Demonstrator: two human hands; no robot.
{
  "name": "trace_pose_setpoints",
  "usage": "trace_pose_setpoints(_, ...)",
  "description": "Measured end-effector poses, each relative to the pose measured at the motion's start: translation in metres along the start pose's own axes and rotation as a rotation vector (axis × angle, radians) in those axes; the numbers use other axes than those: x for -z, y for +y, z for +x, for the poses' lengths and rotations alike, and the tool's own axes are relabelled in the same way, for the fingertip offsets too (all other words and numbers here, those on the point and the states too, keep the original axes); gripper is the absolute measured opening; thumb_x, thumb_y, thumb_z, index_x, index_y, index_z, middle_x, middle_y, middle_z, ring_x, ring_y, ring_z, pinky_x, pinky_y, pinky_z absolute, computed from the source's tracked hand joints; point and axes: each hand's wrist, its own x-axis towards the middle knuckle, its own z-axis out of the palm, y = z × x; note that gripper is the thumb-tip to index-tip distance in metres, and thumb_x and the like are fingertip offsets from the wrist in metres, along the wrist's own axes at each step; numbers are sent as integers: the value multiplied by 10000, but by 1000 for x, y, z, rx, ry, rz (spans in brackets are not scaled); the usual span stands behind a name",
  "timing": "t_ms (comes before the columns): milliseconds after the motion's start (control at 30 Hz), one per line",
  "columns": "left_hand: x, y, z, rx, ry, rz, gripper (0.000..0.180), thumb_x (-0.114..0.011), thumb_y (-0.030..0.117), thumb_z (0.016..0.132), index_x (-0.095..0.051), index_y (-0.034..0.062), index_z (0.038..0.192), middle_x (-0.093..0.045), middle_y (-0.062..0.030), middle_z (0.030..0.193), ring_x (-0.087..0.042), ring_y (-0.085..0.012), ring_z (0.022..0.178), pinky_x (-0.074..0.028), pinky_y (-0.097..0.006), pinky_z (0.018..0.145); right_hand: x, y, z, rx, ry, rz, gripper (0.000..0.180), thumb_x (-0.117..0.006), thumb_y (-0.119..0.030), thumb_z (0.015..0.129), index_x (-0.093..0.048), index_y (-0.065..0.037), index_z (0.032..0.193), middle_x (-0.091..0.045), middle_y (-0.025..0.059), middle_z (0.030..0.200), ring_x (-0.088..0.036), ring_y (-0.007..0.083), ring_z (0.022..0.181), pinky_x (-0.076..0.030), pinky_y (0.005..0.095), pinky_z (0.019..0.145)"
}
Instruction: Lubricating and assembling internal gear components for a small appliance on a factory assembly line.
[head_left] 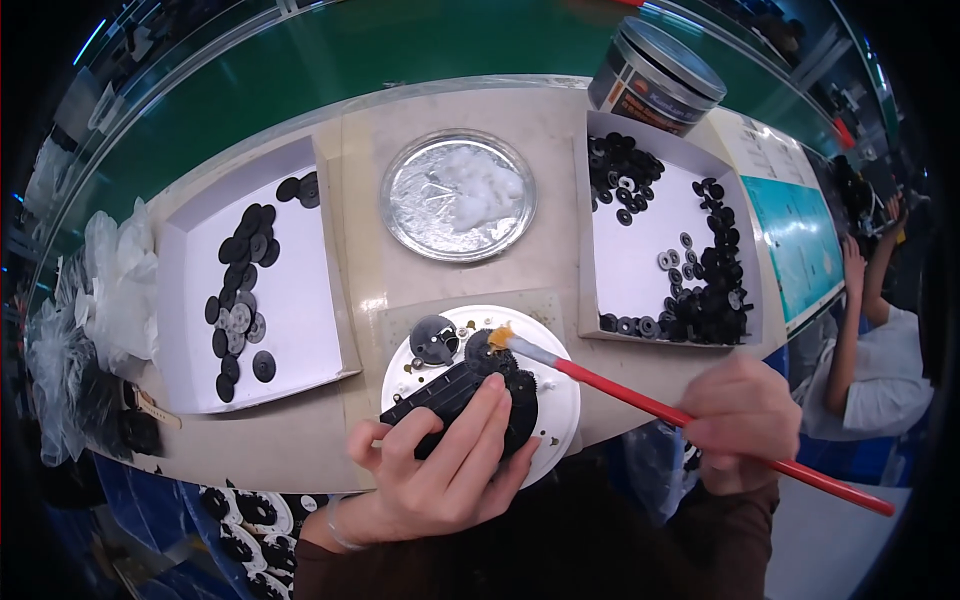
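My left hand (440, 482) is closed on a black plastic housing (445, 393), which sits on a round white base (563, 425) near the table's front edge. Between the closed fingers of my right hand (742, 412) is a paintbrush (628, 396) with a red handle, slanting down to the right. Its yellowish bristles touch a black gear (487, 350) at the upper end of the housing. More small gears show just right of it. A dark round disc with holes (433, 341) lies on the base to the left.
A left-hand white box (290, 345) holds black gear discs. Another at right (625, 270) has many small black and grey gears. Between them lies a round metal tray (400, 235) with white grease (485, 190). A tin (655, 80) stands behind; a person (880, 360) sits far right.
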Motion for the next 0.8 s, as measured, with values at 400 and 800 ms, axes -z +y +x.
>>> trace_pose_setpoints(400, 0, 0, 0, 19, -10, 9, 246, -648, 325, 608, -657, 124, 750, -626, 92, 933, -333, -124, 768, -207, -317, 720, -6, 9, -3, -137, 118, 81, 289, -535, -285, 852, -470, -35, 720, -480, 59, 596, -428, 124, 467, -326, 212, 405)
trace_pose_setpoints(800, 2, -1, -2, -22, -47, 0, 386, -699, 313, 570, -644, 85, 878, -612, 28, 1005, -365, -164, 853, -191, -348, 792, 0, 23, -17, -514, 287, 329, 175, -413, -147, 902, -425, 12, 831, -458, 83, 634, -415, 103, 487, -324, 189, 391)
